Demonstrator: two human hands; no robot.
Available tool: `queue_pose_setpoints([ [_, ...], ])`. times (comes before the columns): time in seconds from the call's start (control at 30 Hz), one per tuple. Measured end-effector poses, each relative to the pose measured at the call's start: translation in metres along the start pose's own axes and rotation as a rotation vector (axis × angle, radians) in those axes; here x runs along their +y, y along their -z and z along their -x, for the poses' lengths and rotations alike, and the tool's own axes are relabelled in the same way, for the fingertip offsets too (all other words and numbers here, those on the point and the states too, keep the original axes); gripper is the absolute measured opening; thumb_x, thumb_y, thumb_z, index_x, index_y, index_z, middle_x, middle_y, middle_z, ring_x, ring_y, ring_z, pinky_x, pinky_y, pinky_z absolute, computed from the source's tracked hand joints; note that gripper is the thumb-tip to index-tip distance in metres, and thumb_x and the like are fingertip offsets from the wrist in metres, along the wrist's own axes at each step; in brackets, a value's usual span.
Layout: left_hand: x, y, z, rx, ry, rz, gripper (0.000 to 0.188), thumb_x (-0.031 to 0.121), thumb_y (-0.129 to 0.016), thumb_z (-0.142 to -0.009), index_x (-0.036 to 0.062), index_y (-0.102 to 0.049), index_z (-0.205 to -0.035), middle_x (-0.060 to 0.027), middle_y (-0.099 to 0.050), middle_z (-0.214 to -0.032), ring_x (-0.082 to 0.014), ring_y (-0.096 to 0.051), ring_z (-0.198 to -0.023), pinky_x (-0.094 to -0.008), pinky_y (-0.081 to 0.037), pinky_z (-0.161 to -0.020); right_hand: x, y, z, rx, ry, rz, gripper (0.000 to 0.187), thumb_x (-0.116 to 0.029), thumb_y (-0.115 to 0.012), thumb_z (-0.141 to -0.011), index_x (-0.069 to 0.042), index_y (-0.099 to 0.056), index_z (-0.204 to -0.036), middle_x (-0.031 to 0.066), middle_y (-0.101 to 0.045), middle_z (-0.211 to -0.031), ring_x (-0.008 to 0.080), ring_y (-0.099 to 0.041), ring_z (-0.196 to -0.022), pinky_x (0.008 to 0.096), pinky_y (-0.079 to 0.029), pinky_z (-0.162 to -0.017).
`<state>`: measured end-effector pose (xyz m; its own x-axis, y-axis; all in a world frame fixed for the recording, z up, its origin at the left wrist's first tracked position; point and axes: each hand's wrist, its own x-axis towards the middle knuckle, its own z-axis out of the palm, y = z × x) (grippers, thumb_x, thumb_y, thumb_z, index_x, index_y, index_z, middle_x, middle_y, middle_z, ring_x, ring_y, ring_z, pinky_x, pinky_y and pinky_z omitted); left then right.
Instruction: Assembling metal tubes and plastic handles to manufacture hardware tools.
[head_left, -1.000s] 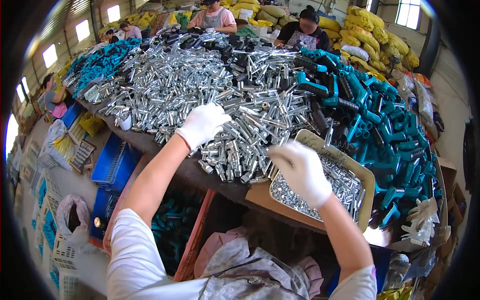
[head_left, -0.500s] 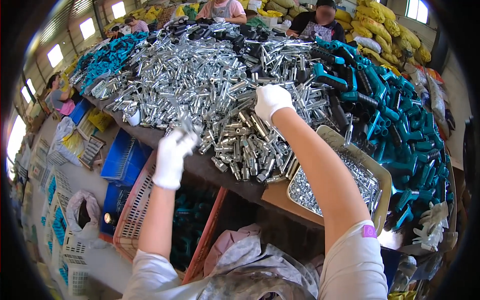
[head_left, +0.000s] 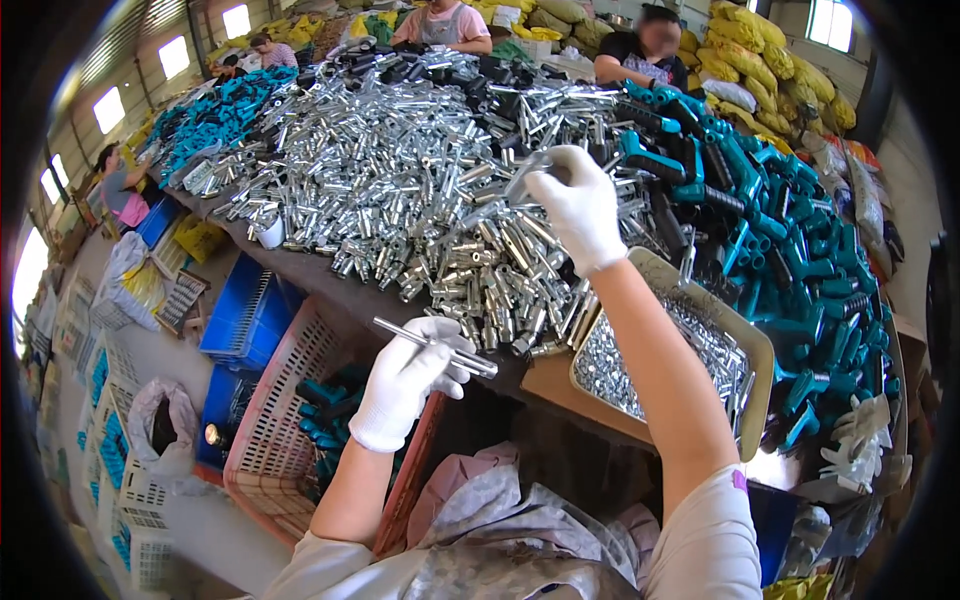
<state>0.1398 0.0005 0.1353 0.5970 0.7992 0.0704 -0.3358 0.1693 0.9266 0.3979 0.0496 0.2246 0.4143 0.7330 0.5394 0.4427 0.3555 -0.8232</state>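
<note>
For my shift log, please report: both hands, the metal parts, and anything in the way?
Left hand gripping metal rod. Right hand pinching blurred metal piece over parts pile. Cream tray partly hidden by right forearm.

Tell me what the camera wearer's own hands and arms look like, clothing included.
White, close-fitting gloves cover the left hand and right hand. Pale, short sleeves leave both forearms bare, and a small purple patch marks the right sleeve.

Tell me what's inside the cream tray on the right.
The cream tray holds many small silver metal pieces, with longer rods toward its right side. The right forearm hides part of the middle; anything beneath the top pieces can't be seen.
</note>
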Motion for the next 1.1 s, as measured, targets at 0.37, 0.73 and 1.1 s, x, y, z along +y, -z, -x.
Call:
queue_pose_setpoints([
  [0.37,-0.039,-0.076,0.037,-0.193,-0.01,0.221,0.055,0.042,-0.065,-0.096,-0.0085,-0.057,-0.117,-0.0227,-0.067,-0.114,-0.0242,-0.068,-0.099,-0.0344,-0.057,-0.084,-0.037,0.086,0.278,0.212,-0.594,-0.721,0.042,-0.016,-0.067,-0.092,0.001,-0.048,-0.126,0.0215,-0.064,-0.115,0.0262,-0.069,-0.098,0.038,-0.06,-0.08],
  [0.73,-0.041,-0.097,0.067,-0.441,-0.047,-0.228,0.066,0.019,-0.075,-0.089,-0.0008,-0.044,-0.144,-0.0134,-0.063,-0.118,-0.0161,-0.064,-0.097,-0.0286,-0.052,-0.085,-0.05,0.126,0.281,-0.567,-0.852,-0.488,0.043,-0.044,-0.052,-0.103,-0.003,-0.064,-0.108,0.0082,-0.066,-0.075,0.0162,-0.063,-0.057,0.0285,-0.047,-0.053],
  [1.1,-0.013,-0.094,0.069,-0.32,-0.42,-0.765,0.086,0.001,-0.083,-0.07,0.0035,-0.043,-0.147,-0.0099,-0.071,-0.096,-0.0202,-0.064,-0.074,-0.03,-0.053,-0.069,0.014,0.128,0.071,-0.29,-0.205,1.375,0.03,-0.033,-0.067,-0.087,-0.005,-0.077,-0.086,0.0158,-0.074,-0.086,0.0334,-0.073,-0.083,0.0432,-0.057,-0.072],
])
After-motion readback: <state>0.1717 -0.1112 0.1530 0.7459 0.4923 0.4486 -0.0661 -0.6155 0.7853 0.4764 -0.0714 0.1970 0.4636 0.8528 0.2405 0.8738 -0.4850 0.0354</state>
